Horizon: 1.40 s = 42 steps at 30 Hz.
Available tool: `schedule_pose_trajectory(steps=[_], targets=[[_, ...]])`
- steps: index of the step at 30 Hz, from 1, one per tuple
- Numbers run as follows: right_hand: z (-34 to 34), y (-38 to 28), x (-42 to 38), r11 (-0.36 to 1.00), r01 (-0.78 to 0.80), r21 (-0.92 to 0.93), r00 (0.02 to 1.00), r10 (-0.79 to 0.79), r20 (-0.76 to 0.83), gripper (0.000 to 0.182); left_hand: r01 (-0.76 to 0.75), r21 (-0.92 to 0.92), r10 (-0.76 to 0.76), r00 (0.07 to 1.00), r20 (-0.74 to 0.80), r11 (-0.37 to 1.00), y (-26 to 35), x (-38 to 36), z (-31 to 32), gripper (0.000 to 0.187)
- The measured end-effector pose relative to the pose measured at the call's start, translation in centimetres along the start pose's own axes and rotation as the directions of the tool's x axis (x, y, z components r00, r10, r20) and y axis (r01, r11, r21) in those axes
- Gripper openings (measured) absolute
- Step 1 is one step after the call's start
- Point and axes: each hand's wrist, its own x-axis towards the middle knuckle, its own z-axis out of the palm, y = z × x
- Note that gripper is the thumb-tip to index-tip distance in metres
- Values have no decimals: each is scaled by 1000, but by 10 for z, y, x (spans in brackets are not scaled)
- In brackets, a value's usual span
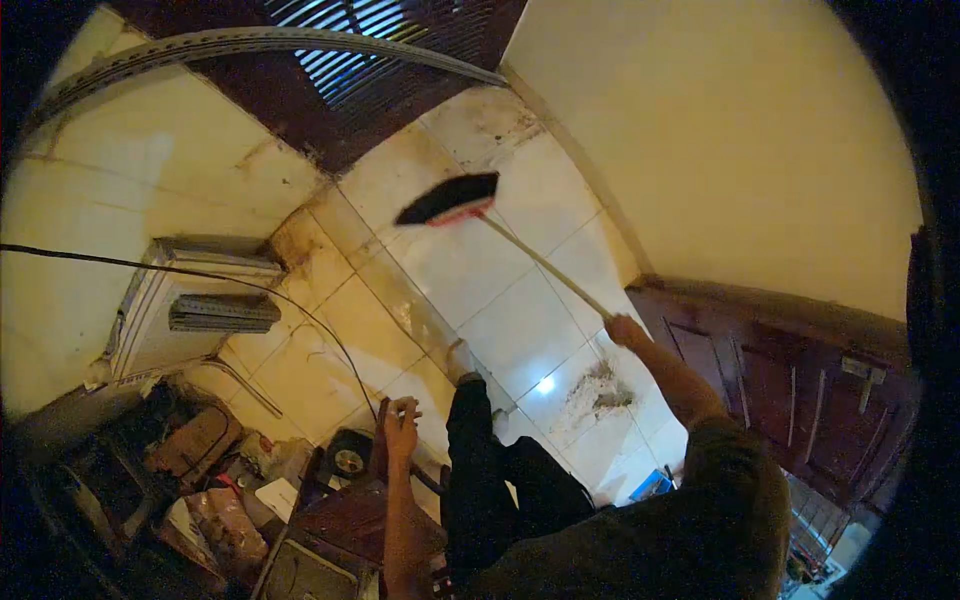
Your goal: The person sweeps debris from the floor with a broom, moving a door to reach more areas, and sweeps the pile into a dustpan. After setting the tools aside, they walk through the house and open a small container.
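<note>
My right hand [626, 331] is wrapped round the end of a pale broom handle [550, 267]. At the far end, the broom head [452, 203] has black bristles and a red base, and it is over the tiles near the dark slatted door. My left hand [402, 422] holds nothing that I can see; its fingers are partly bent and apart, beside a dark wooden piece of furniture. A pile of dirt [603, 390] lies on the white floor tiles [500, 290], below my right forearm.
A dark slatted door [350, 60] stands at the top. A brown panelled door [770, 380] is at right. A black cable [180, 268] crosses the left side. Boxes [190, 310] and piled clutter [210, 490] fill the lower left. A blue object [652, 486] lies near my body.
</note>
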Motion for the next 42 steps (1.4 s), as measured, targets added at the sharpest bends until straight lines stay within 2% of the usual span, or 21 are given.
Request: schedule_pose_trajectory(steps=[1, 5, 7, 9, 12, 13, 14, 17, 19, 21, 22, 23, 25, 26, 28, 32, 36, 39, 40, 41, 42], targets=[[-56, -11, -40, 989, 146, 22, 988, -147, 39, 37, 18, -17, -17, 1000, 5, 1000, 4, 0, 2, 23], [-57, 2, -76, 976, -145, 160, 989, 146, 5, 42, 54, 69, -56, 998, 21, 996, 13, 2, 5, 22], [-142, -31, -67, 930, -242, 276, 969, 245, 24, 49, 17, 53, -19, 999, 29, 998, 5, 7, 6, 22], [-169, -42, -14, 970, -164, 180, 985, 150, 89, 37, 36, 55, -37, 999, 25, 998, 10, 9, 10, 22], [-171, -53, 104, 995, 84, 59, 988, -75, -137, 29, 37, 78, -41, 998, 42, 996, 10, 13, 14, 23], [-188, -71, 139, 977, -34, 212, 990, 62, -126, 31, 20, 98, -26, 998, 60, 995, 7, 14, 15, 23], [-177, -81, 184, 983, -87, 163, 969, 122, -217, 32, 24, 98, -30, 997, 67, 995, 4, 14, 17, 23], [-175, -104, 225, 957, -106, 268, 984, 140, -111, 26, 19, 74, -23, 998, 61, 997, 5, 19, 12, 24], [-127, -82, 211, 919, 228, 321, 942, -125, -312, 22, 42, 82, -44, 999, 26, 996, 10, 17, 10, 25], [-81, -64, 168, 986, 162, 46, 970, -151, -188, 22, 50, 92, -53, 998, 37, 995, 12, 20, 9, 26], [-68, -49, 132, 978, 198, 66, 977, -191, -91, 18, 66, 107, -72, 996, 45, 992, 11, 19, 8, 26], [-72, -55, 89, 992, 53, 116, 999, -53, -2, 18, 59, 103, -63, 997, 42, 993, 12, 20, 7, 26], [-51, -44, 9, 992, 124, 15, 989, -122, -83, 24, 64, 43, -66, 997, 43, 997, 9, 21, 9, 26], [-41, -40, -18, 908, -307, 286, 948, 267, 171, 33, 59, 36, -61, 997, 47, 998, 6, 26, 11, 26], [-107, -56, -76, 929, -158, 334, 984, 122, 129, 42, 70, 24, -72, 994, 83, 997, -1, 28, 12, 25], [-139, -72, -108, 863, -296, 409, 949, 315, 23, 45, 60, 59, -65, 993, 96, 996, 32, 26, 28, 24], [-150, -73, -19, 865, -294, 406, 929, 358, -90, 45, -7, 86, -4, 992, 127, 996, 46, 31, 39, 25], [-156, -64, 107, 945, -56, 322, 965, 134, -226, 31, -7, 114, -10, 989, 144, 993, 39, 39, 38, 25], [-159, -69, 145, 880, -145, 453, 898, 309, -312, 29, 14, 132, -33, 989, 142, 991, 34, 42, 38, 25], [-156, -61, 193, 950, -109, 291, 959, 178, -221, 29, 29, 147, -50, 989, 141, 989, 34, 39, 38, 25], [-172, -67, 211, 912, -64, 406, 938, 193, -286, 29, 36, 159, -58, 989, 135, 987, 39, 34, 37, 25]])
